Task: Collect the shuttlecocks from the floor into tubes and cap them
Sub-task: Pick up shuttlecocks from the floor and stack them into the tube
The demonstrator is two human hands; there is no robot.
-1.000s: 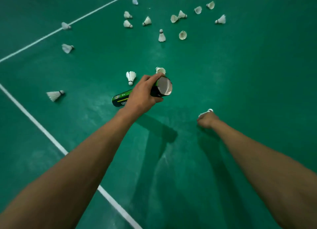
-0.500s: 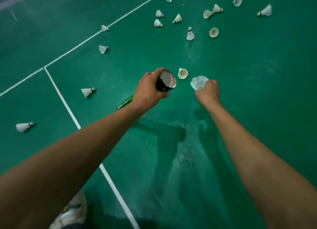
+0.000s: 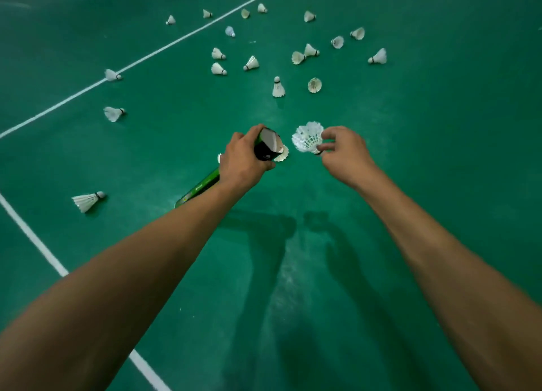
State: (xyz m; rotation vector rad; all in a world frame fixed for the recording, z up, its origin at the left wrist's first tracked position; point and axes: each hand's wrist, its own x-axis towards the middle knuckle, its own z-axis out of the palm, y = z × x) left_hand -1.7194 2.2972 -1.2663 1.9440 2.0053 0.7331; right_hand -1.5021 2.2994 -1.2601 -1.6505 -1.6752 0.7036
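The shuttlecock [image 3: 307, 138] is just right of frame centre, lifted off the floor [image 3: 440, 185], with its feather skirt facing the camera. The right hand [image 3: 344, 153] holds its cork base in a pinching grip. It looks nearly weightless, with a stiff but brittle skirt that a squeeze would likely crush, so the cork is the safest hold. Just left of it is the tube [image 3: 265, 147], probably light, rigid card. The left hand [image 3: 243, 163] has its grip wrapped around the tube near the open mouth. The tube's lower end is hidden behind the forearm and its contents cannot be seen. Another shuttlecock [image 3: 284, 155] is half hidden behind the mouth. No cap is visible.
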